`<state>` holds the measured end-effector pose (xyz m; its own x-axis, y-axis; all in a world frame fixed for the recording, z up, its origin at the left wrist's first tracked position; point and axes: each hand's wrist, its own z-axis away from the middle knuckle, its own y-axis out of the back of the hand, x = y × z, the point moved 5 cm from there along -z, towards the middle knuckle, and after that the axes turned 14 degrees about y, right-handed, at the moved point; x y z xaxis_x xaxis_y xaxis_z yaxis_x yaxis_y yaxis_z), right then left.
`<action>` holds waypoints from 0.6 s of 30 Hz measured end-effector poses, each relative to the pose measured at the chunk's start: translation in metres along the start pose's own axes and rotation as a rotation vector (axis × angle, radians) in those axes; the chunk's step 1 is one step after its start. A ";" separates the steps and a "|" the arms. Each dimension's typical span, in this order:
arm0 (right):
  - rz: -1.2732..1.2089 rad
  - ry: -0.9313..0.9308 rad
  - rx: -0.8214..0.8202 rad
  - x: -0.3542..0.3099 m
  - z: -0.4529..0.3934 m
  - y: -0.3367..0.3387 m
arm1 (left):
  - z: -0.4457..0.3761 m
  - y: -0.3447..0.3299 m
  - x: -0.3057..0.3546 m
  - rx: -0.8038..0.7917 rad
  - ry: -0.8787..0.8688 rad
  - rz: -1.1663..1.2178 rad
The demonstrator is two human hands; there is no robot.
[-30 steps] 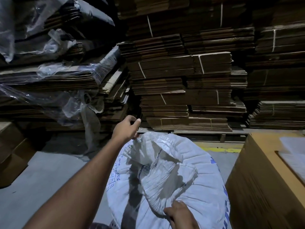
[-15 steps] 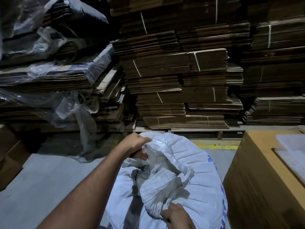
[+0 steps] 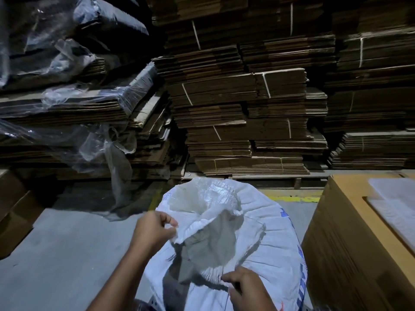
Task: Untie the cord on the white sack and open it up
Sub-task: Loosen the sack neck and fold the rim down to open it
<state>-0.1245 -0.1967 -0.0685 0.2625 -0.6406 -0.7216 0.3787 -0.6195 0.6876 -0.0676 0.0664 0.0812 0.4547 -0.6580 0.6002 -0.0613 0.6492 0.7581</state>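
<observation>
Stacks of flattened cardboard (image 3: 242, 104) fill the far side of the scene, tied in bundles with pale straps and resting on a low wooden pallet (image 3: 269, 177). To the far left, more cardboard lies under loose clear plastic sheeting (image 3: 96, 140) that droops to the grey floor (image 3: 56, 254). A large brown box (image 3: 350, 254) stands at the right, just beside the sack, with a white sheet (image 3: 395, 203) lying on its top. A yellow line (image 3: 292, 198) runs along the floor beyond the sack.

The white sack (image 3: 265, 234) stands near the middle of the scene, on the floor between the box and the open grey floor, with blue printing down its right side. Its mouth is loosened and gathered into folds, with a dark hollow showing in the middle.

The left hand (image 3: 155, 230) reaches in from the near left and pinches the rumpled left edge of the sack's mouth between thumb and curled fingers. The right hand (image 3: 244, 288), at the near edge, has its fingers curled round a fold of the sack's near rim, gripping it. The cord cannot be made out among the folds.
</observation>
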 end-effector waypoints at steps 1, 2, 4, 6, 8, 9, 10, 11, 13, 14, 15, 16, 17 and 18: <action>-0.028 -0.003 0.017 -0.004 0.003 0.003 | 0.005 0.002 -0.010 -0.009 0.012 -0.010; -0.065 -0.039 0.056 -0.006 0.006 0.009 | 0.009 0.004 -0.019 -0.014 0.026 -0.023; -0.146 -0.102 0.225 -0.004 0.009 0.026 | 0.018 0.008 -0.030 -0.006 0.014 -0.062; -0.171 -0.126 0.412 -0.008 0.013 0.049 | 0.025 0.009 -0.036 0.023 -0.024 -0.111; -0.219 -0.140 0.550 -0.005 0.012 0.071 | 0.029 0.011 -0.040 0.068 -0.065 -0.149; -0.250 -0.141 0.598 -0.009 0.010 0.086 | 0.030 0.013 -0.040 0.097 -0.084 -0.160; -0.275 -0.140 0.641 -0.013 0.007 0.101 | 0.031 0.014 -0.041 0.128 -0.101 -0.161; -0.297 -0.130 0.678 -0.016 0.002 0.117 | 0.033 0.014 -0.040 0.153 -0.118 -0.157; -0.335 -0.086 0.703 -0.030 -0.011 0.146 | 0.037 0.014 -0.039 0.180 -0.150 -0.149; -0.355 -0.058 0.696 -0.041 -0.018 0.158 | 0.040 0.012 -0.039 0.176 -0.158 -0.146; -0.361 -0.037 0.675 -0.050 -0.024 0.167 | 0.043 0.010 -0.037 0.172 -0.174 -0.146; -0.352 -0.017 0.653 -0.060 -0.030 0.174 | 0.048 0.008 -0.034 0.164 -0.189 -0.143; -0.335 0.001 0.634 -0.068 -0.036 0.179 | 0.052 0.004 -0.033 0.148 -0.210 -0.144; -0.321 0.017 0.613 -0.074 -0.042 0.182 | 0.057 -0.001 -0.030 0.131 -0.225 -0.141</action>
<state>-0.0380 -0.2431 0.1063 0.2371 -0.3781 -0.8949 -0.1284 -0.9253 0.3569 -0.1319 0.0636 0.0771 0.2593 -0.8157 0.5170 -0.1328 0.5002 0.8557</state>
